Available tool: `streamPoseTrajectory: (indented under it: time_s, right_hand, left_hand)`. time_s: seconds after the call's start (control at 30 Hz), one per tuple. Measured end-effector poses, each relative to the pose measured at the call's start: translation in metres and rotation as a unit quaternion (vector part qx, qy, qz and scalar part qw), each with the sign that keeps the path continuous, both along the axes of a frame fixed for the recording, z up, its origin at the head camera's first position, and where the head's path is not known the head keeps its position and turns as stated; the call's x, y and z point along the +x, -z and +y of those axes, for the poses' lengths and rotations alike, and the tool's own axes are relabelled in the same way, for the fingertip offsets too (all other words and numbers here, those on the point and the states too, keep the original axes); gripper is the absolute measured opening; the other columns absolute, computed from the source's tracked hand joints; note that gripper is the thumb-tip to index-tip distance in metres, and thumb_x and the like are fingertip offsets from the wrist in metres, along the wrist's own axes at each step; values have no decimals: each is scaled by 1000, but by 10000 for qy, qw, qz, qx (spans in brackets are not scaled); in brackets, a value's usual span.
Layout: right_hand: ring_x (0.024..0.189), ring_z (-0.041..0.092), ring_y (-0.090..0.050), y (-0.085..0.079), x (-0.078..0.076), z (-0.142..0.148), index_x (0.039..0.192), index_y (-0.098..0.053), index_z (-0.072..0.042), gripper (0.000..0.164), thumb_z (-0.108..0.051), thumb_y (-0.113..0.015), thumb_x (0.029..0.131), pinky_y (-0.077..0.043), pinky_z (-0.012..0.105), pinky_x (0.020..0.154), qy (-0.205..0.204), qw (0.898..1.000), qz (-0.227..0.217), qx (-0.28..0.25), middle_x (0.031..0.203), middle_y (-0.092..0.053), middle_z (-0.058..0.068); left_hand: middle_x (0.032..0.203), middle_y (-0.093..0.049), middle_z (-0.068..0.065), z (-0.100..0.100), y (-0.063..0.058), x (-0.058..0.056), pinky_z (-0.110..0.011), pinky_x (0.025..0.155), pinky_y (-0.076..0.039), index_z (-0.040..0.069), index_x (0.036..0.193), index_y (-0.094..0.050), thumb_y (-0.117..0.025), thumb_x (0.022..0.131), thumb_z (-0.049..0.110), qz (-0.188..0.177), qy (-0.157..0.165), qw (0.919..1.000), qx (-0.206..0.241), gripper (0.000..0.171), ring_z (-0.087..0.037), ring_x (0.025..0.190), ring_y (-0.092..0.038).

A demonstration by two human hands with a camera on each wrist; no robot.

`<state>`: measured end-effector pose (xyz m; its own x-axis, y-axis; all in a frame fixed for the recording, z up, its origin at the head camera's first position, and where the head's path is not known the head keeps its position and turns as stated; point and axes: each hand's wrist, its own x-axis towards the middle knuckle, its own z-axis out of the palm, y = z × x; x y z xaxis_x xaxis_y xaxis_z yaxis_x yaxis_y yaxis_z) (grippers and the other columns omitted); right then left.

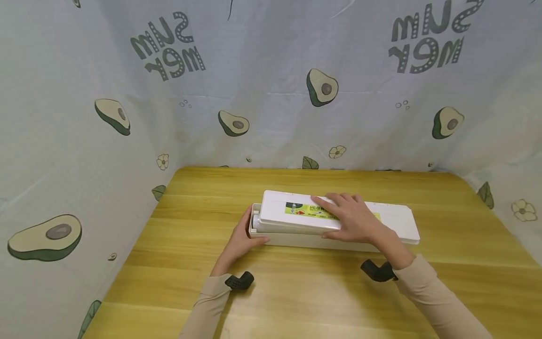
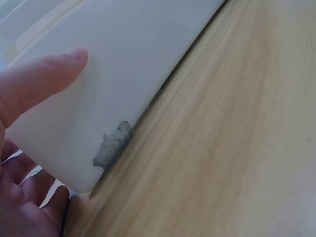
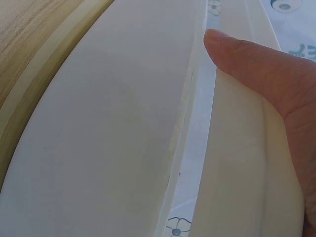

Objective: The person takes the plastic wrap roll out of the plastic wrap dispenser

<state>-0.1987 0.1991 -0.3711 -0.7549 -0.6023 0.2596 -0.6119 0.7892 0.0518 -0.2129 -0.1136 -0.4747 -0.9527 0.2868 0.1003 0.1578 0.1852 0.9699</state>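
A long white cling film box lies on the table with its white lid tilted and shifted on top. At the box's left end, my left hand grips the corner, thumb against the front wall and fingers round the end. My right hand holds the lid across its green label, with the thumb on the near edge. In the right wrist view, a gap separates lid and box wall. Part of the white inside shows at the open left end; the rest is hidden.
The wooden table extends round the box on all sides. A pale curtain printed with avocados hangs behind and beside it. Black wrist mounts stick out from both sleeves above the tabletop. A grey patch marks the box's lower front.
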Motion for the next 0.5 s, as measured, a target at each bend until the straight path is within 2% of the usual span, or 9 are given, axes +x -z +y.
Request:
streamPoseTrajectory:
  time_s: [0.3,0.5]
  right_hand:
    - [110,35,-54,0,2,8,143,-37,-24,92,-54,-77,66,-40,55,84,50,10000,-2,-33,130,-55,15]
    - [109,35,-54,1,3,10,142,-39,-23,91,-54,-77,66,-40,54,83,70,9999,25,-104,129,-55,16]
  left_hand:
    - [154,-29,-12,3,1,0,-45,112,-28,11,152,-13,-78,72,5,-52,-17,9999,96,103,-28,138,-33]
    - [154,-28,-13,3,-1,0,-46,112,-29,8,151,-12,-79,72,7,-38,-31,10000,8,103,-29,137,-34]
